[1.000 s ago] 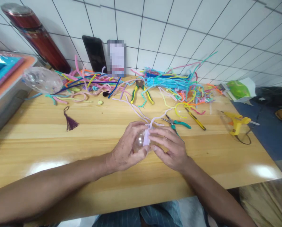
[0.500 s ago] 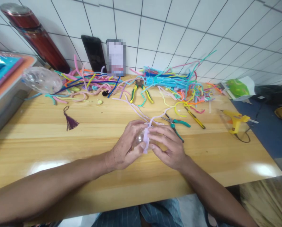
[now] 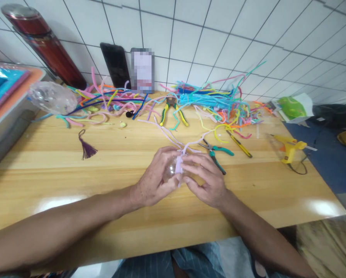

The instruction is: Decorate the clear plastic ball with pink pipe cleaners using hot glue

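Both my hands meet over the middle of the wooden table [image 3: 74, 162]. My left hand [image 3: 155, 179] cups a small clear plastic ball [image 3: 170, 170], fingers wrapped round it. My right hand [image 3: 206, 179] pinches a pale lilac pipe cleaner [image 3: 178, 166] that lies over the ball; its free ends trail away toward the far side. Most of the ball is hidden by my fingers.
A heap of coloured pipe cleaners [image 3: 207, 102] runs along the far edge. Green-handled pliers [image 3: 216, 152], yellow-handled pliers [image 3: 173, 112], a yellow utility knife [image 3: 239, 143], a yellow glue gun [image 3: 290, 148], a purple tassel [image 3: 86, 146], two phones [image 3: 116, 65], a red flask [image 3: 45, 46].
The hands have stayed in place; my fingers shifted slightly on the lilac pipe cleaner around the ball.
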{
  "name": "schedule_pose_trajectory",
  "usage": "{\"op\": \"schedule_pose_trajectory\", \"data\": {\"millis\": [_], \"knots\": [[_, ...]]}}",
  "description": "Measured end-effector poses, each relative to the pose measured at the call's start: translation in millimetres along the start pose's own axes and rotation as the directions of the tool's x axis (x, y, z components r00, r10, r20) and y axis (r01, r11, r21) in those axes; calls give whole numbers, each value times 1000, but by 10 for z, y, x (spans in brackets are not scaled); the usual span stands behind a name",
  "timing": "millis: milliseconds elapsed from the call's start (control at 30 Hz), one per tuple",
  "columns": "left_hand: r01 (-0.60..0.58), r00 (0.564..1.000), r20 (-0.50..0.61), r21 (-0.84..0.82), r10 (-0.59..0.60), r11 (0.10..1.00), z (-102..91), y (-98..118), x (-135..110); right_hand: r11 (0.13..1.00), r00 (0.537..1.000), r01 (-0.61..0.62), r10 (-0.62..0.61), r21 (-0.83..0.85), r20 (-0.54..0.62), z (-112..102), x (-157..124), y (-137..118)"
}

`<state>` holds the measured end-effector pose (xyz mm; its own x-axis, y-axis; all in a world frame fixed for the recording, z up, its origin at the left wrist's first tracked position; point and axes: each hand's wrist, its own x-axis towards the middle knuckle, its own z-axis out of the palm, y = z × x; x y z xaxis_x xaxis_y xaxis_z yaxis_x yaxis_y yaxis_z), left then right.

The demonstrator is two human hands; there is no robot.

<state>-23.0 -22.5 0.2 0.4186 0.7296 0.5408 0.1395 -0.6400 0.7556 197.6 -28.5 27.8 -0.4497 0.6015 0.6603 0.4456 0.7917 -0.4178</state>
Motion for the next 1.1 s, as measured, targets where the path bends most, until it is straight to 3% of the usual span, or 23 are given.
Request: {"op": "schedule_pose_trajectory", "data": {"millis": [567, 733, 1100], "knots": [[30, 999, -30, 2, -30, 1000, 1, 0, -13, 999, 999, 35, -34, -20, 42, 18, 7, -3], [27, 998, -66, 78, -22, 997, -2, -16, -15, 998, 998, 53, -52, -26, 37, 36, -5, 22], [180, 978, -101, -32, -182, 983, 26, -44, -22, 999, 999, 18, -16, -30, 42, 34, -6, 16]]}}
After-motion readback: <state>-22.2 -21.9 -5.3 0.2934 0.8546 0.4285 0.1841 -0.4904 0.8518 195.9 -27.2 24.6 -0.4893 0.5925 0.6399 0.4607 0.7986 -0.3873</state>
